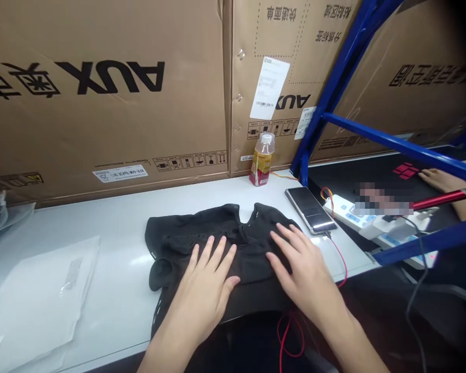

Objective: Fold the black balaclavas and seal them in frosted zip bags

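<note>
Two AUX cartons (pixel 101 129) (pixel 244 67), hands (pixel 205 285) (pixel 308 274) on garment (pixel 252 264)

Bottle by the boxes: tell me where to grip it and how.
Probably best round its labelled middle, below the clear shoulder. The bottle stands upright with a box close behind, so bring the right hand in from the near side, fingers wrapping round the sides.

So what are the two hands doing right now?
Left hand: open, fingers spread, resting on the black cloth, holding nothing.
Right hand: open too, fingers spread over the cloth's other side, holding nothing.
</note>
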The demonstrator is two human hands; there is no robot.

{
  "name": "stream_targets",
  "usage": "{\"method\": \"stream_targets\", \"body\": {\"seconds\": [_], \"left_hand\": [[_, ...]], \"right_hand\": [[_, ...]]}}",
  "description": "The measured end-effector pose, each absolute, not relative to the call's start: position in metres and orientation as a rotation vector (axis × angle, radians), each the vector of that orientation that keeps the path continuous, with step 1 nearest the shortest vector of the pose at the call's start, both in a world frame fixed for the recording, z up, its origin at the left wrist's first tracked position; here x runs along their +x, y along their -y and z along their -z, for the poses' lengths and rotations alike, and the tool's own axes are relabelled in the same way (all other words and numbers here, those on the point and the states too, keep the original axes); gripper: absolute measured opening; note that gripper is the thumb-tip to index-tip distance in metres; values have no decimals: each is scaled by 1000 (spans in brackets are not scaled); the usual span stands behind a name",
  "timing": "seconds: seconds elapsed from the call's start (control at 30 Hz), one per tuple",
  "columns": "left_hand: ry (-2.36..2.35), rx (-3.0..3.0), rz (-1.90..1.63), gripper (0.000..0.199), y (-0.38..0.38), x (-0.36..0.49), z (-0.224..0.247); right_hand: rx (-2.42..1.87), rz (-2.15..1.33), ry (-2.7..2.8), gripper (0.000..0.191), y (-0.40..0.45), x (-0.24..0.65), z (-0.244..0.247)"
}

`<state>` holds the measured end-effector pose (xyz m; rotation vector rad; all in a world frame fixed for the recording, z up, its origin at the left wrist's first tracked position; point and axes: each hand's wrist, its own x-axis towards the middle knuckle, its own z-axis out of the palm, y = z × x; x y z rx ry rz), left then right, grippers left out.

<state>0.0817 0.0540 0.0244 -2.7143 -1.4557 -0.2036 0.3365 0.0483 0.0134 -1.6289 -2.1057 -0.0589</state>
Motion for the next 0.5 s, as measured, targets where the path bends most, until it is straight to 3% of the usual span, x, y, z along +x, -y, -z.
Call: {"method": "stream_targets", "body": {"seconds": [0.13,0.3,0.43,0.5], "left_hand": [[1531,-2713,211,55,-58,66,-31],[1787,-2685,142,55,-62,33,-25],[1653,-2730,231,57,-56,51,-36],[1545,-2798,286,59,-54,77,-42]], "right_hand": [[-1868,118,1949,40,-45,369,-7],[-1857,35,1927,32,-43,370,-13],[-1890,-168,1780,19,-45,348,-38],[-1837,-190,1652,27,-49,333,-49]]}}
